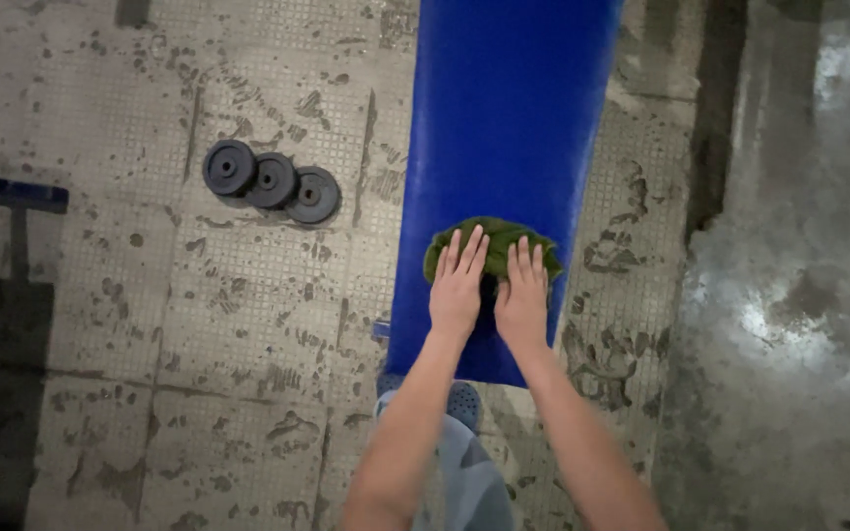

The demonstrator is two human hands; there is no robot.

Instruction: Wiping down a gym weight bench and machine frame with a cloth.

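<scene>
A long blue padded bench [504, 108] runs away from me down the middle of the view. A crumpled dark green cloth [497, 236] lies on its near end. My left hand [457, 285] and my right hand [523, 295] rest side by side, palms down and fingers spread, pressing flat on the near edge of the cloth. Neither hand has its fingers curled around the cloth. Both forearms reach straight forward from the bottom of the frame.
Three dark round weight plates [271, 181] lie in an overlapping row on the stained tiled floor [199, 324] to the left of the bench. A dark blue bar end [14, 193] sticks in at the far left. Wet, shiny floor [799, 295] spreads on the right.
</scene>
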